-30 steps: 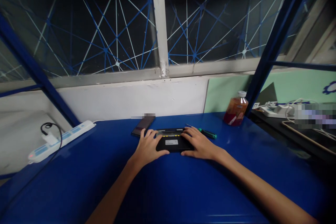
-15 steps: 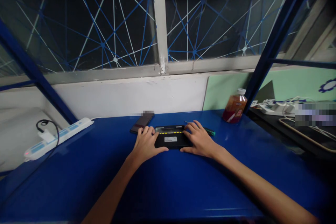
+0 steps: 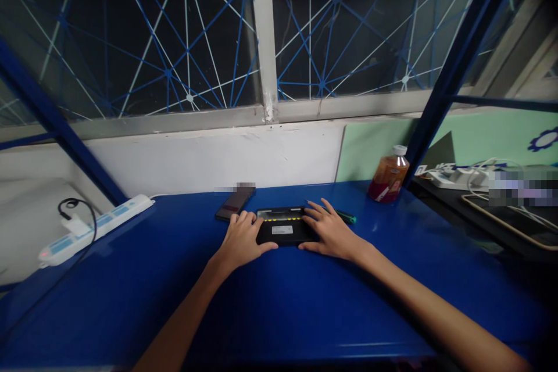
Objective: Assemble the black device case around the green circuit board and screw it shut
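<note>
A flat black rectangular case (image 3: 265, 236) lies on the blue table, with a white label and a row of yellow marks along its far part. My left hand (image 3: 244, 238) grips its left end, thumb along the near edge and fingers curled at the far side. At the right end, my right hand (image 3: 330, 232) holds the case between thumb and fingers, its upper fingers somewhat spread. Just beyond the right hand lies a green-and-black handled tool (image 3: 347, 217), which looks like a screwdriver. It is partly hidden by the fingers.
A dark phone (image 3: 234, 204) lies behind my left hand. A bottle of orange-red drink (image 3: 389, 177) stands at the back right. On the left, a white power strip (image 3: 104, 228) has a black cable plugged in. Blue frame posts rise at both sides before the window.
The fingers of my right hand have shifted and spread slightly, so more of the green-handled tool shows. The case and my left hand stay almost the same; the view has shifted a little.
</note>
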`<action>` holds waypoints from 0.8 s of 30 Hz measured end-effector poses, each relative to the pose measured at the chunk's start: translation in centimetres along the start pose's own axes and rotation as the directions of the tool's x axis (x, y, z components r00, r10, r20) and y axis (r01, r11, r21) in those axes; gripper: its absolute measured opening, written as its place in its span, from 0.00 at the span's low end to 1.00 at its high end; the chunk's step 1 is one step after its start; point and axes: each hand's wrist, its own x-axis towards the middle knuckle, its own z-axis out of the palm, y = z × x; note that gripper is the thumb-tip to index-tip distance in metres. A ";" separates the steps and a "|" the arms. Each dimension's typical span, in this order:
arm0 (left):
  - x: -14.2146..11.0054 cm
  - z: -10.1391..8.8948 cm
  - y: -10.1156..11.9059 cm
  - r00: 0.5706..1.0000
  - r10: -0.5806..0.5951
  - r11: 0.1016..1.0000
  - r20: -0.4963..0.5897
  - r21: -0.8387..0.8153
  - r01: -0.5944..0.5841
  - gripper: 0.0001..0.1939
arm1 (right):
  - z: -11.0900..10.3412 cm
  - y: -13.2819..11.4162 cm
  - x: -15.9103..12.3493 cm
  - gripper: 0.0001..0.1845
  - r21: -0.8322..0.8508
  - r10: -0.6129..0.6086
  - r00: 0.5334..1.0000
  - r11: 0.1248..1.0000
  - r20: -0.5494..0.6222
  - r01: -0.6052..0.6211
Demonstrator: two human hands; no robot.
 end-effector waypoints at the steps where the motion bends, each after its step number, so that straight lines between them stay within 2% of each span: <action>1: 0.0 0.0 0.0 1.000 0.001 1.000 0.002 -0.004 -0.001 0.33 | 0.0 0.0 0.0 0.38 0.002 0.000 1.000 1.000 0.004 0.000; 12: 0.2 -0.4 -0.1 0.999 -0.030 0.999 -0.029 -0.035 0.029 0.32 | 0.4 0.2 0.0 0.43 0.011 0.015 0.998 1.000 0.054 -0.016; 17: 0.2 -0.3 0.0 0.998 -0.038 0.998 -0.059 -0.043 0.035 0.31 | 0.7 0.2 -0.1 0.45 0.024 0.026 0.999 0.999 0.042 -0.027; 24: 0.3 -0.1 0.2 0.999 -0.037 0.991 0.014 -0.130 0.038 0.31 | 1.1 0.4 -0.1 0.43 0.016 0.006 0.999 1.000 0.036 -0.007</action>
